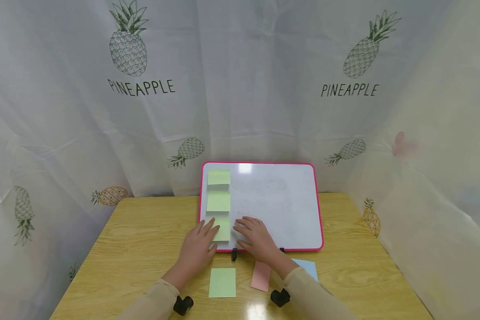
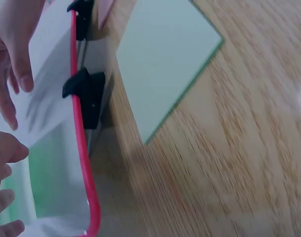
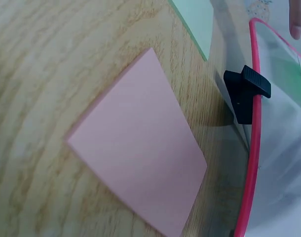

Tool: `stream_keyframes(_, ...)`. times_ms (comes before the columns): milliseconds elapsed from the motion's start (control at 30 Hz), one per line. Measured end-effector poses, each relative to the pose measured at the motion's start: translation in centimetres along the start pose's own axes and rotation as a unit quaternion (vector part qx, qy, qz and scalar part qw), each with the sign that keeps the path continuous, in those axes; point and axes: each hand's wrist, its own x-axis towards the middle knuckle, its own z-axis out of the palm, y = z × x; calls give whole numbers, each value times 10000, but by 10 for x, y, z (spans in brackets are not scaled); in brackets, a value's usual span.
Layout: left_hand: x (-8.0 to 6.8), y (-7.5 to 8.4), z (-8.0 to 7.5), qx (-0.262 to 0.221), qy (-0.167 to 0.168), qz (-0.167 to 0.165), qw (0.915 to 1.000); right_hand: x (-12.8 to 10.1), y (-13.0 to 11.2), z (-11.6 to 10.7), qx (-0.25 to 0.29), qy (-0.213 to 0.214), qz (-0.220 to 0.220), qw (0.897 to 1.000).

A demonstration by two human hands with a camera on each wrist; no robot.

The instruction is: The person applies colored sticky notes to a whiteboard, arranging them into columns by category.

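Three green sticky notes run down the left side of a pink-rimmed whiteboard (image 1: 280,200): an upper note (image 1: 218,177), a middle note (image 1: 218,201) and a lowest note (image 1: 223,232). Over the left edge of the lowest note lies my left hand (image 1: 197,246), fingers extended; whether they press it cannot be told. My right hand (image 1: 259,239) is at the board just right of that note, its fingers pointing left and holding nothing. In the left wrist view, the lower green note (image 2: 59,173) shows beside the left fingers. A green sticky-note pad (image 1: 222,283) lies on the table between the forearms.
A pink sticky-note pad (image 1: 261,278) and a blue one (image 1: 308,268), partly covered by the right arm, lie before the board. Black holders (image 1: 234,254) support its lower edge on the wooden table (image 1: 144,231). Behind hangs a pineapple-print curtain (image 1: 240,89).
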Motion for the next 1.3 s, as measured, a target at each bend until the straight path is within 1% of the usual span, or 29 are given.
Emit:
stream_keyframes(133, 0, 12, 0, -135, -123, 35, 9998, -9, 1, -5, 306, 192, -44, 9993)
stream_keyframes(200, 0, 18, 1, -212, -112, 137, 9996, -15, 2, -7, 438, 256, -42, 9987)
stream_keyframes(367, -3, 34, 5, -470, 51, 474, 9978, -35, 4, -10, 852, 272, 72, 9960)
stream_keyframes(533, -7, 49, 8, -583, 12, 705, 9958, -54, 4, -15, 1374, 257, 271, 9898)
stream_keyframes(633, -10, 58, 12, -813, -54, 812, 9934, -65, 1, -17, 1756, 170, 590, 9825)
stream_keyframes(700, -13, 64, 14, -1098, -77, 817, 9906, -72, -2, -19, 2136, 40, 910, 9727)
stream_keyframes(767, -17, 70, 17, -1475, -106, 752, 9861, -79, -5, -19, 2470, -83, 1185, 9617)
stream_keyframes(833, -21, 74, 19, -1976, -196, 621, 9781, -87, -7, -20, 2879, -217, 1473, 9460)
stream_keyframes(900, -25, 78, 22, -2477, -457, 404, 9669, -94, -8, -19, 3189, -368, 1744, 9309)
stream_keyframes(967, -28, 80, 26, -3009, -787, 161, 9503, -100, -9, -17, 3465, -509, 2021, 9146)
stream_keyframes(1033, -31, 80, 31, -3479, -1089, -122, 9311, -106, -11, -15, 3697, -656, 2237, 8994)
stream_keyframes(1067, -32, 80, 34, -3694, -1210, -297, 9209, -108, -12, -15, 3827, -716, 2307, 8918)
stream_keyframes(1133, -34, 78, 40, -4080, -1327, -567, 9015, -112, -13, -12, 4070, -790, 2378, 8784)
stream_keyframes(1200, -36, 77, 46, -4333, -1337, -770, 8880, -115, -14, -9, 4279, -837, 2392, 8676)
stream_keyframes(1233, -37, 76, 49, -4418, -1315, -820, 8837, -116, -15, -8, 4356, -856, 2407, 8631)
stream_keyframes(1300, -39, 74, 53, -4539, -1295, -866, 8773, -118, -16, -6, 4388, -904, 2416, 8608)
